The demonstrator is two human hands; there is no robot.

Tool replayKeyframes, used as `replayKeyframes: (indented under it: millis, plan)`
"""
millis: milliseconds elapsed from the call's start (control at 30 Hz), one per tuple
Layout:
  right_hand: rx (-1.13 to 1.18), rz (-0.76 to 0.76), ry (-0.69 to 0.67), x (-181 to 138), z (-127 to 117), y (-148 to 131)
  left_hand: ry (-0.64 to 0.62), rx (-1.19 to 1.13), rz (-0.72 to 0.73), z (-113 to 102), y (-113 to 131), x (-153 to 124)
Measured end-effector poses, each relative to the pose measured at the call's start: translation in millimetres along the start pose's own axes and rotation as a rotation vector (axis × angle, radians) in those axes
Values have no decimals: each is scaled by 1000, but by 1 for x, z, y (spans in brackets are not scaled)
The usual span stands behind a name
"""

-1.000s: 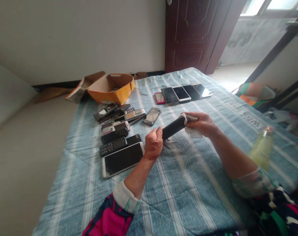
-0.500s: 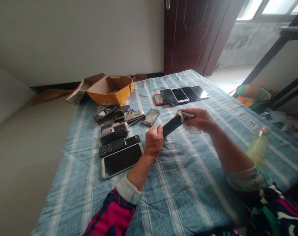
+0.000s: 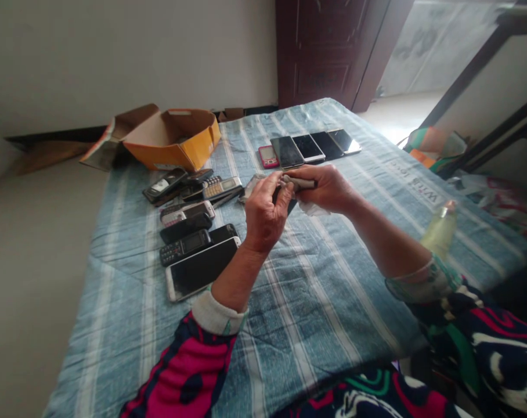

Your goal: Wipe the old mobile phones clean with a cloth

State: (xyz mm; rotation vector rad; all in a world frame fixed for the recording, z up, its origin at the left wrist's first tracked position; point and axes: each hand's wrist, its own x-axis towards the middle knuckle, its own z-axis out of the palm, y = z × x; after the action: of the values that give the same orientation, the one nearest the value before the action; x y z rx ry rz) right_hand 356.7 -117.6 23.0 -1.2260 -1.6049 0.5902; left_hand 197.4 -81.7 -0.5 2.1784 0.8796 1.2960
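Observation:
Over the middle of the table my left hand (image 3: 266, 215) and my right hand (image 3: 327, 187) meet around a dark mobile phone (image 3: 292, 205), which is mostly hidden. My left fingers and thumb close at the phone, touching a bunched pale cloth (image 3: 299, 182). My right hand grips this cloth against the phone, with a white fold hanging below. Partly covered by my left fingers, a grey phone (image 3: 251, 184) lies behind. Left of my left hand lie a large white-framed smartphone (image 3: 202, 268), a black keypad phone (image 3: 185, 247) and several older phones (image 3: 222, 187).
An open orange cardboard box (image 3: 172, 152) stands at the far left table corner. A small pink phone (image 3: 269, 157) and a row of smartphones (image 3: 307, 148) lie at the back. A yellowish bottle (image 3: 440, 229) stands right, beside my right forearm. Striped blue cloth (image 3: 316, 313) covers the table.
My left hand has gone from the phone's near end up to the cloth, its fingers more raised. The phone is now mostly covered. The view has shifted slightly downward.

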Motion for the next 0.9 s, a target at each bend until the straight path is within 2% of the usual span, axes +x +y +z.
replayKeyframes:
  millis: [200,500,900]
  plan:
    - [-28,-41,9,2,6,-3,21,-3,-8,-4,3,2]
    - [15,17,28,5,11,2,54,15,-52,-10,7,-2]
    - [43,45,83,-1,17,13,42,22,-6,-12,-2,-6]
